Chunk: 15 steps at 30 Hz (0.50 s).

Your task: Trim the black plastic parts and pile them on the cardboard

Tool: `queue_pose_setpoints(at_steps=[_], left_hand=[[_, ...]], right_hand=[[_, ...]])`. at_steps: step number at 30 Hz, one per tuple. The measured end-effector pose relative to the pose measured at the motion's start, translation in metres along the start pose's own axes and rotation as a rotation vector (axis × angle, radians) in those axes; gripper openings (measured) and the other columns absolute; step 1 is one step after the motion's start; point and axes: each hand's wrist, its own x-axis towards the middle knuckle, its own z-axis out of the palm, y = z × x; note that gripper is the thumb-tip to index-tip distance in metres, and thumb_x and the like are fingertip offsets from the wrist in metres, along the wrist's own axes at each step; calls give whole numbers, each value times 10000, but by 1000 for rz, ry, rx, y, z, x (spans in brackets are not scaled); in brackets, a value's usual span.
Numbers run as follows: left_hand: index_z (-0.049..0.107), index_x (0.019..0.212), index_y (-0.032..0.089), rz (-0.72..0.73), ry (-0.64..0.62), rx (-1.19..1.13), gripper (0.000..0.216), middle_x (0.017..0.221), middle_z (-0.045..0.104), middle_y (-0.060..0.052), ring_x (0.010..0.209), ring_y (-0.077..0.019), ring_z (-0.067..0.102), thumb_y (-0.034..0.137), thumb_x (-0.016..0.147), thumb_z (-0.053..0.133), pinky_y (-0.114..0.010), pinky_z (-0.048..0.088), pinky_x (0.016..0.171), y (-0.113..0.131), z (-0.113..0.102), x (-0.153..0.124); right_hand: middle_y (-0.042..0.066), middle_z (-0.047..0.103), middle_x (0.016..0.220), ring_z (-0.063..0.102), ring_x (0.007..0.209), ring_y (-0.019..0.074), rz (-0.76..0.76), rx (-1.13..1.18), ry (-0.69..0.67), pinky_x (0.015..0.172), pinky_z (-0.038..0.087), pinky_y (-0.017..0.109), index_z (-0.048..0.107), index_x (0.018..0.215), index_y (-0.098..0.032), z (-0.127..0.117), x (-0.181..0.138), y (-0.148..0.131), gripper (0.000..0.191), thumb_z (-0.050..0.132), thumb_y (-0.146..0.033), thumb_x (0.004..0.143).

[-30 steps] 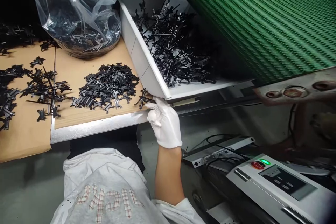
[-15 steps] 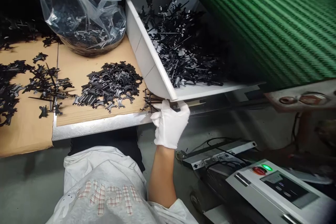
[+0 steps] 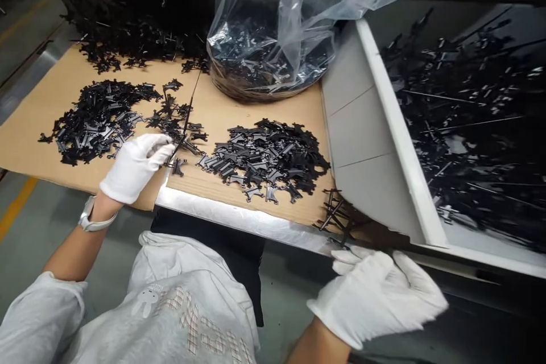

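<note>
At the near edge of the board, my left hand [image 3: 134,168], in a white glove, pinches a black plastic part with a long thin rod [image 3: 186,125]. Its fingers cover the part's lower end. Small black plastic parts [image 3: 96,116] form a heap beyond that hand, and a few loose ones [image 3: 173,119] lie by the rod. My right hand [image 3: 379,293], also gloved, is just off the table edge below the white tray's corner. Its fingers are bent and apart, with nothing visible in them. Near it lie thin black sticks [image 3: 333,213].
Another heap of black parts [image 3: 268,156] covers the cardboard [image 3: 187,185] in the middle. Behind it stands a clear plastic bag [image 3: 273,62] of parts. A white-walled tray [image 3: 396,125] on the right holds many more. A dark pile [image 3: 149,28] lies at the back left.
The view has swung left. My left hand has come into view and holds the rod part. The right hand has dropped slightly away from the tray corner.
</note>
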Motion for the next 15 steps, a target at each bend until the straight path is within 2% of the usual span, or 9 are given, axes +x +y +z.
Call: queue_pose_setpoints(at_steps=[3, 6, 10, 13, 15], left_hand=[[683, 891, 175, 83, 90, 34, 230, 916, 717, -53, 867, -164, 642, 297, 912, 489, -260, 464, 836, 2, 5, 9], [670, 865, 180, 100, 138, 81, 188, 870, 705, -45, 786, -156, 628, 294, 895, 525, -258, 466, 767, -1, -2, 14], [653, 893, 168, 47, 123, 112, 206, 885, 688, -39, 761, -144, 605, 330, 894, 527, -253, 462, 751, 2, -18, 11], [656, 909, 175, 9, 58, 232, 199, 881, 682, -17, 765, -141, 597, 324, 878, 527, -257, 459, 767, 1, -26, 5], [663, 928, 198, -29, 43, 314, 196, 847, 671, 3, 731, -141, 587, 329, 856, 535, -260, 457, 740, -11, -26, 4]], right_hand=[[-49, 502, 606, 539, 528, 181, -37, -142, 12, 571, 454, 352, 454, 896, -271, -4, 7, 7, 189, 554, -286, 736], [-26, 530, 637, 540, 589, 176, -65, -296, -16, 669, 447, 361, 557, 867, -204, -9, 17, 12, 195, 601, -277, 692], [22, 554, 668, 522, 590, 172, -164, -551, -119, 649, 442, 350, 635, 854, -144, -12, 23, 12, 208, 548, -286, 730], [68, 605, 718, 552, 626, 187, -264, -600, -156, 659, 469, 350, 657, 919, -118, -14, 23, 12, 293, 528, -327, 759], [81, 641, 747, 583, 668, 201, -301, -612, -182, 701, 490, 356, 671, 926, -129, -14, 25, 15, 307, 543, -358, 767]])
